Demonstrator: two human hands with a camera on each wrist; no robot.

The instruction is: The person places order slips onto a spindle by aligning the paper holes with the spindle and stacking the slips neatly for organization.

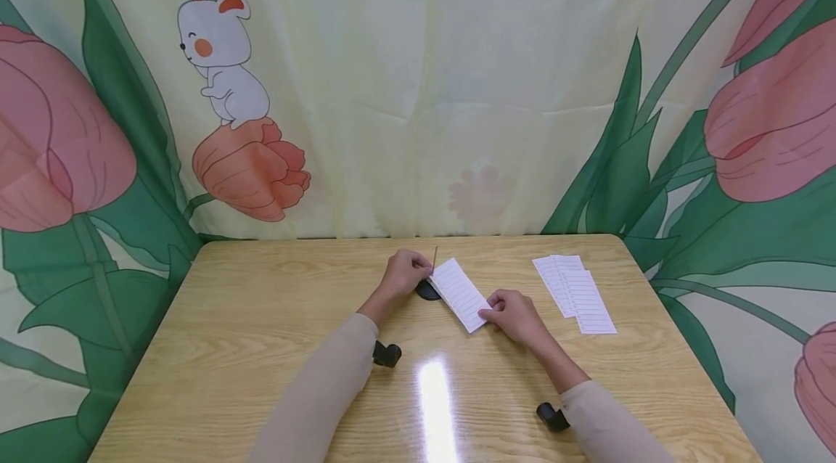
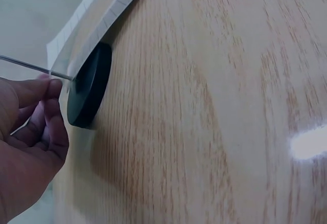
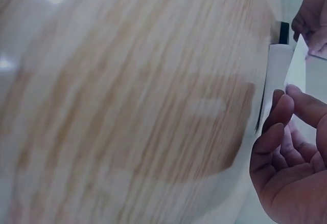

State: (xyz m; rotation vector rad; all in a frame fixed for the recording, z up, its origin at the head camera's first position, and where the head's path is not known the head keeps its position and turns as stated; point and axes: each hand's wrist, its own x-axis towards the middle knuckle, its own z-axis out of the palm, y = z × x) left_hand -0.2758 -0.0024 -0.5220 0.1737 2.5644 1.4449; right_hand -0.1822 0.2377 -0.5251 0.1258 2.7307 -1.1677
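A receipt spike, with a round black base (image 1: 427, 292) and a thin upright metal rod (image 2: 25, 64), stands near the table's back edge. Over its base slants a white lined paper slip (image 1: 461, 294). My left hand (image 1: 403, 274) pinches the slip's far left corner, thumb and fingertips right beside the rod. At the near right corner, my right hand (image 1: 518, 316) holds the slip between thumb and forefinger. Seen from the left wrist, more lined paper (image 2: 104, 27) lies close over the base. The right wrist view shows the held slip (image 3: 298, 70) edge-on.
Several overlapping lined slips (image 1: 575, 292) lie at the right of the wooden table (image 1: 281, 325). Black camera mounts (image 1: 387, 355) show at both wrists. A printed curtain (image 1: 392, 85) hangs behind the table's back edge.
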